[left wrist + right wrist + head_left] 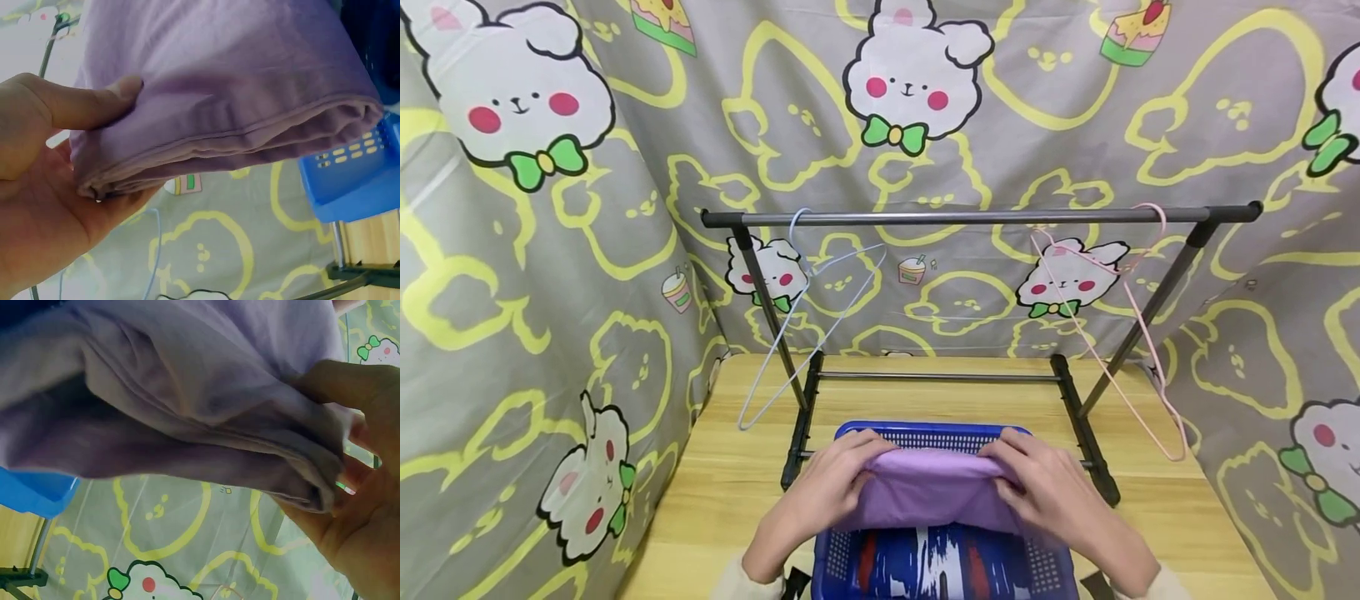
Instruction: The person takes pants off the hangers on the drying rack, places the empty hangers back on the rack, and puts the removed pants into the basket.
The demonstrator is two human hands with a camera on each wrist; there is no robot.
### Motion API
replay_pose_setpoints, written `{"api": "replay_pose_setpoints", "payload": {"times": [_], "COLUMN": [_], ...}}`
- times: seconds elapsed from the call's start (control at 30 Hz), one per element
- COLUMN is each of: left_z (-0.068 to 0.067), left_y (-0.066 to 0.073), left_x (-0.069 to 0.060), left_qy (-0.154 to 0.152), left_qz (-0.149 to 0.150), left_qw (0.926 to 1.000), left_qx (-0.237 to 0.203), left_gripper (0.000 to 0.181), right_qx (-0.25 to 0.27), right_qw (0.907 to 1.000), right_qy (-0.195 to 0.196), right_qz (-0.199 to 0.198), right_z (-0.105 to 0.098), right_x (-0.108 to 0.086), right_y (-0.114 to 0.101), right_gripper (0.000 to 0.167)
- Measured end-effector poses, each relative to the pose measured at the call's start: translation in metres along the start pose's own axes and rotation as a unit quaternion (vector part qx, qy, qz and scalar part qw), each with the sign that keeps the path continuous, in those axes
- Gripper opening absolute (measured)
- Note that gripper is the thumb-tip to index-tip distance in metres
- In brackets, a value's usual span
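Observation:
Both hands hold a folded purple cloth (932, 487) over a blue plastic basket (827, 567). The left hand (835, 475) pinches its left end, thumb on one face and fingers behind, as the left wrist view shows. At the other end, the right hand (1045, 479) pinches the cloth between thumb and fingers. In the right wrist view the cloth's layered hem (250, 447) gapes in loose folds. Under the cloth, a blue garment (940, 562) with white and red marks lies in the basket. What kind of garment the purple cloth is, I cannot tell.
Behind the basket stands a black and grey rack (940, 217) on a wooden table (715, 483). A light blue hanger (767, 358) hangs at its left, a pink hanger (1150, 367) at its right. A patterned grey curtain (820, 50) surrounds the table.

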State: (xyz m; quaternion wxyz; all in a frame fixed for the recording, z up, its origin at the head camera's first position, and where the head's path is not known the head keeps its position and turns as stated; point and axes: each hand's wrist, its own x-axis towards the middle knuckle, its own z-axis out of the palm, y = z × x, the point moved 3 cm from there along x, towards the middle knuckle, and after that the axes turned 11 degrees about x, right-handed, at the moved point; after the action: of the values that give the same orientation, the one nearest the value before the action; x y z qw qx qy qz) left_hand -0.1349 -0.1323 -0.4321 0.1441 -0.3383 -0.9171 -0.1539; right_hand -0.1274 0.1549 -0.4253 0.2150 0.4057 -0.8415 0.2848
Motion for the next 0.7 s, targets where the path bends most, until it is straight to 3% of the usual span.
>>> {"api": "replay_pose_setpoints", "payload": {"times": [0.1, 0.3, 0.4, 0.57, 0.7], "left_z": [0.0, 0.006, 0.015, 0.033, 0.043], "left_y": [0.0, -0.002, -0.003, 0.0, 0.005], "left_x": [0.006, 0.013, 0.011, -0.001, -0.01], "left_qy": [-0.005, 0.038, 0.041, 0.0, -0.054], "left_qz": [0.007, -0.009, -0.016, -0.008, -0.005], "left_qw": [0.9998, 0.9957, 0.9925, 0.9892, 0.9877], "left_qx": [0.018, 0.084, 0.114, 0.146, 0.147], "left_gripper": [0.053, 0.054, 0.052, 0.048, 0.049], "right_qx": [-0.005, -0.028, -0.043, -0.07, -0.072], "right_qw": [1.0, 0.9994, 0.9987, 0.997, 0.9959], "right_qy": [0.005, 0.009, 0.011, -0.018, -0.054], "right_qz": [-0.002, -0.02, -0.025, -0.027, -0.013], "right_z": [-0.002, 0.007, 0.016, 0.036, 0.045], "right_x": [0.005, 0.011, 0.008, -0.006, -0.018], "right_y": [0.006, 0.015, 0.016, 0.011, 0.005], "right_gripper": [0.039, 0.044, 0.048, 0.046, 0.047]}}
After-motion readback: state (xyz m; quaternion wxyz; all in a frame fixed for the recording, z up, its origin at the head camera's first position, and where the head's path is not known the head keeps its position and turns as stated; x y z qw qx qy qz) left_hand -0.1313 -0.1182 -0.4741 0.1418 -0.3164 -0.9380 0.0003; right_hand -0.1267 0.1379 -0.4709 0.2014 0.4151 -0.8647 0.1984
